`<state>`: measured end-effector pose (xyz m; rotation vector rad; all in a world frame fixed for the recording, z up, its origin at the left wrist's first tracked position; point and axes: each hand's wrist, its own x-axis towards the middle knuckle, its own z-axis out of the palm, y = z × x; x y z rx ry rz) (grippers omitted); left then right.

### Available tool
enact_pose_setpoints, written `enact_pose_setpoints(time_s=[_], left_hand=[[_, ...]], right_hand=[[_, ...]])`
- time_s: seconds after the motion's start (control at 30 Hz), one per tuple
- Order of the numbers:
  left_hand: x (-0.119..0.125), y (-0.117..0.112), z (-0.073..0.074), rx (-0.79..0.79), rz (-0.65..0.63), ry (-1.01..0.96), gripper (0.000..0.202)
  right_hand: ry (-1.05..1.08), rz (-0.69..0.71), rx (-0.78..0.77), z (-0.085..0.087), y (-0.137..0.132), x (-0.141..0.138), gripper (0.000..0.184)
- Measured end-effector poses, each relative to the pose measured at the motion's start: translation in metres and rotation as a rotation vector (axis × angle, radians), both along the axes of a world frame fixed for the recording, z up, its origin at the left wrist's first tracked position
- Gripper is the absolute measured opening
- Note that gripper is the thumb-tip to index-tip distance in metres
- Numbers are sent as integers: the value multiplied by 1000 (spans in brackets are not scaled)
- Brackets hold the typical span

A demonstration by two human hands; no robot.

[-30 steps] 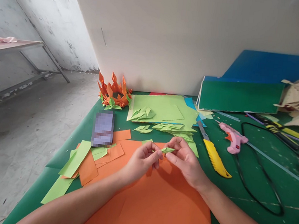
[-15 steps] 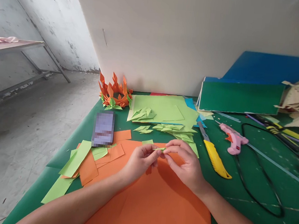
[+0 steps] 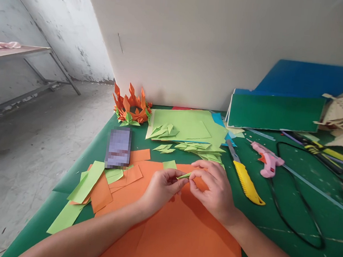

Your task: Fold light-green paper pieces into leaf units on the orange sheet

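Note:
A small folded green paper piece [image 3: 184, 175] is pinched between both hands above a large orange sheet [image 3: 178, 235]. My left hand [image 3: 162, 189] grips its left end with thumb and fingers closed. My right hand [image 3: 214, 188] pinches the right end, fingers curled over it. Most of the piece is hidden by the fingertips.
Folded green pieces [image 3: 165, 132] lie on green sheets [image 3: 190, 124] behind. An orange and green paper crown [image 3: 131, 106] stands at the back left. A yellow utility knife [image 3: 247, 181], pink glue gun [image 3: 268, 160] and black cord [image 3: 298, 207] lie right. A phone [image 3: 118, 147] and paper scraps [image 3: 92, 185] lie left.
Both hands have dropped slightly toward the orange sheet and closed tighter over the green piece, which now shows less between the fingers.

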<state>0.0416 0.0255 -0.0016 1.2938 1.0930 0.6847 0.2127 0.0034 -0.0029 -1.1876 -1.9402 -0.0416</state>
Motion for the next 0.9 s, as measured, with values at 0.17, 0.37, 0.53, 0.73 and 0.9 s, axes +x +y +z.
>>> enact_pose_setpoints(time_s=[0.17,0.37,0.53,0.73,0.9], left_hand=[[-1,-1,-4,128,-10,58,26],[-3,0,-4,348,-43,135,17],[-1,-1,-2,251,-69,25,14],[-2,-2,-2,208,-113,31,12],[-2,1,1,282,-119,138,11]], right_hand=[[28,-14,-9,-1,0,0,12],[267,53,-273,-3,0,-2,12],[631,291,-598,-3,0,-1,15],[745,317,-806,-1,4,4,20],[717,317,-897,-1,5,3,23]])
